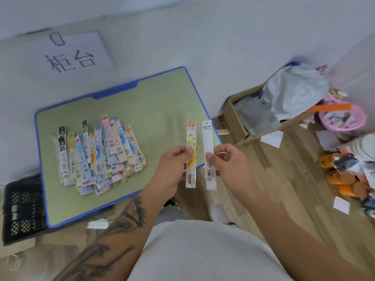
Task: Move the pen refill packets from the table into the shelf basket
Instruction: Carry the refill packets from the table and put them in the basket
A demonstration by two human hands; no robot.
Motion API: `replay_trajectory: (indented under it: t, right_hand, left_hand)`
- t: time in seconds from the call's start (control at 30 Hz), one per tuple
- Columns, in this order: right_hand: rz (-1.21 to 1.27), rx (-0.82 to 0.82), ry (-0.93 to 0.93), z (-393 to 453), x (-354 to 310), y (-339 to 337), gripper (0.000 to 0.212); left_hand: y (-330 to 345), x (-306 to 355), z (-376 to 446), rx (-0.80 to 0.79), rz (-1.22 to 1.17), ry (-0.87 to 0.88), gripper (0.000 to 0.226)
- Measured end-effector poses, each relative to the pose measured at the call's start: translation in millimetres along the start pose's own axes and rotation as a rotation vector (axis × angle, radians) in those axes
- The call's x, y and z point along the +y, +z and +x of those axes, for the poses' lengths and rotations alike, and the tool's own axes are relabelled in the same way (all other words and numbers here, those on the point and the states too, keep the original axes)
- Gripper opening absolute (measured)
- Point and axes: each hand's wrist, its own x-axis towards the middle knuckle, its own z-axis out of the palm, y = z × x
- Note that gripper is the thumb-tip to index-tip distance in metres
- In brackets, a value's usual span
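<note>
Pinching one pen refill packet each, the left hand (174, 167) and right hand (228, 165) held an orange packet (191, 153) and a white packet (208, 155) upright beside the bench (162, 102), where the pile (97, 155) lay; carrying them to the unseen shelf basket seemed next.

A cardboard box (235, 118) holding a plastic bag (294, 92) stands beside a pink basin (343, 118).

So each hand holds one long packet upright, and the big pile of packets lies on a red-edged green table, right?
Not quite: in the head view the green table has a blue edge, not red. The left hand and right hand do each hold one packet; the pile of packets lies on it.
</note>
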Motion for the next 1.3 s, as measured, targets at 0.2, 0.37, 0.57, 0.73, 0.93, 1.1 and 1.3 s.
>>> replay_trajectory:
  t: [0.2,0.37,0.57,0.73,0.93,1.1,1.3]
  right_hand:
    - [0.209,0.133,-0.021,-69,27,-138,0.009]
    - [0.332,0.265,-0.014,-115,68,-240,0.008]
    - [0.532,0.406,0.025,-150,113,-330,0.009]
    - [0.648,0.558,0.039,-158,143,-379,0.006]
    - [0.744,0.7,0.082,-149,154,-444,0.008]
    - [0.71,0.814,0.098,-126,144,-515,0.005]
    - [0.682,0.923,0.148,-98,114,-599,0.01]
  left_hand:
    - [128,-37,-55,-0.191,0.123,0.036,0.017]
    - [228,-78,-96,-0.296,0.244,0.043,0.014]
    - [322,-121,-129,-0.412,0.412,-0.008,0.022]
    - [386,-147,-128,-0.468,0.558,-0.045,0.023]
    - [472,-159,-112,-0.553,0.615,-0.115,0.021]
    - [561,-156,-86,-0.65,0.657,-0.162,0.017]
    - [668,-133,-59,-0.735,0.637,-0.223,0.022]
